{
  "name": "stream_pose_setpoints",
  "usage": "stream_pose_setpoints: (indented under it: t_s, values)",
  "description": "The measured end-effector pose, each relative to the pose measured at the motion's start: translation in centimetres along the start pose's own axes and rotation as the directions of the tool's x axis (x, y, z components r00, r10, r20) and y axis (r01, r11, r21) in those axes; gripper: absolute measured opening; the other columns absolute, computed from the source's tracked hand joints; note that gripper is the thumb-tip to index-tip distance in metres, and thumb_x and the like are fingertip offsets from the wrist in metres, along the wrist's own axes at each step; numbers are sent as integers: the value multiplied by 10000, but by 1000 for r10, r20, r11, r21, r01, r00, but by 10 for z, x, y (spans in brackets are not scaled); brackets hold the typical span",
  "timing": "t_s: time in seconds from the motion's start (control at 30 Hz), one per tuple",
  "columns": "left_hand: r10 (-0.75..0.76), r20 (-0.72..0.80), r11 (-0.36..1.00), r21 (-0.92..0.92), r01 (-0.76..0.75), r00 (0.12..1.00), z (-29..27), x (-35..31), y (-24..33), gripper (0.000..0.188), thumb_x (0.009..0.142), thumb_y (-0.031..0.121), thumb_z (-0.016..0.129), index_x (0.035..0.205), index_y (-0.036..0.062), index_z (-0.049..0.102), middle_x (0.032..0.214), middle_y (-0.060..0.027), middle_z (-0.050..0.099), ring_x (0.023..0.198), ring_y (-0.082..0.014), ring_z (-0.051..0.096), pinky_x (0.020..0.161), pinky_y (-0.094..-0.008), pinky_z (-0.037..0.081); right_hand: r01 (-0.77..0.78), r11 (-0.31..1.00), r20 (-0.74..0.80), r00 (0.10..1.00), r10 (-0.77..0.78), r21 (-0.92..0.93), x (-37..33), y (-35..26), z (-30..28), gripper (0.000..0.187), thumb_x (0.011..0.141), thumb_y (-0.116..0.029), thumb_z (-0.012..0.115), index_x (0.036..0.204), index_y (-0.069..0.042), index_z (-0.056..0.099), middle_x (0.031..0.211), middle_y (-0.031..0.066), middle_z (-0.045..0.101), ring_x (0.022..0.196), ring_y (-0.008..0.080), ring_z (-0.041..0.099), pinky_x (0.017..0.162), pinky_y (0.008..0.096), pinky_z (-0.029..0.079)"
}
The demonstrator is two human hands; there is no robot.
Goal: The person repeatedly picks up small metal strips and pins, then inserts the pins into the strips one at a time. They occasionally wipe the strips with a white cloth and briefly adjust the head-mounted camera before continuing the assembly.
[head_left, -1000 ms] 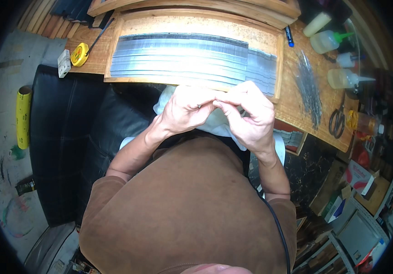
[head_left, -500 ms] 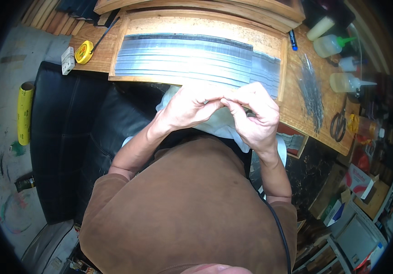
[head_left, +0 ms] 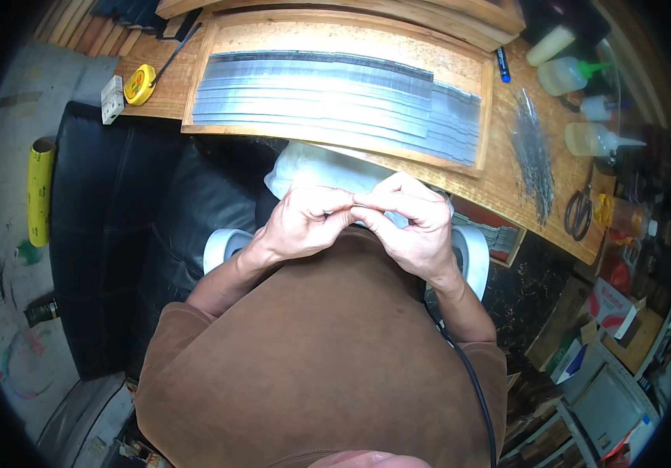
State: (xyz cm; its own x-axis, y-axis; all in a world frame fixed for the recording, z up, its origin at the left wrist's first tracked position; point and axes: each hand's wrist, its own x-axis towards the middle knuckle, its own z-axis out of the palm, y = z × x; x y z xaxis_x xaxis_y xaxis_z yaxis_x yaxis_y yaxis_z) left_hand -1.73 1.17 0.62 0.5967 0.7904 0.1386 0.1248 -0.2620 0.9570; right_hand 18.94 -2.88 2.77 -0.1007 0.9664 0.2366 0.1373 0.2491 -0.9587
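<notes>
My left hand (head_left: 302,222) and my right hand (head_left: 413,226) meet fingertip to fingertip in front of my body, near the table's front edge. Thumb and index finger are pinched together on each hand. Whatever lies between the fingertips is too small or too hidden to name. Just beyond my hands, a shallow wooden tray (head_left: 485,117) holds overlapping rows of thin silvery-grey strips (head_left: 312,97). Under my hands, a white cloth or bag (head_left: 324,165) lies below the table edge.
On the table's right side are a bundle of thin dark wires or strips (head_left: 533,156), scissors (head_left: 579,214), a blue marker (head_left: 502,65) and squeeze bottles (head_left: 563,78). A yellow tape measure (head_left: 140,84) sits at the left beside a white block (head_left: 112,100). A black sofa (head_left: 117,234) stands left.
Both hands have moved down and slightly left, away from the tray toward my body, still pinched together. The tray's front edge and more of the white cloth now show.
</notes>
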Motion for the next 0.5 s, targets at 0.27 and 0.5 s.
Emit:
stream_pose_setpoints:
  t_s: [0.27, 0.5]
  values:
    - [60, -59, 998, -11, -61, 996, 8, -7, -6, 158, 926, -31, 757, 1072, -6, 810, 790, -165, 751, 603, -212, 685, 565, -315, 506, -43, 998, 47, 998, 40, 56, -3, 8, -2, 185, 810, 62, 895, 976, 2, 843, 882, 74, 725, 775, 128, 673, 667, 253, 515]
    - [51, -54, 998, -18, -52, 997, 7, -9, -6, 176, 921, -36, 756, 1088, -16, 809, 811, -170, 764, 631, -229, 712, 584, -316, 526, -74, 996, 47, 996, 72, 56, -3, 7, -1, 198, 815, 58, 893, 997, -6, 850, 885, 70, 722, 773, 126, 668, 665, 254, 510]
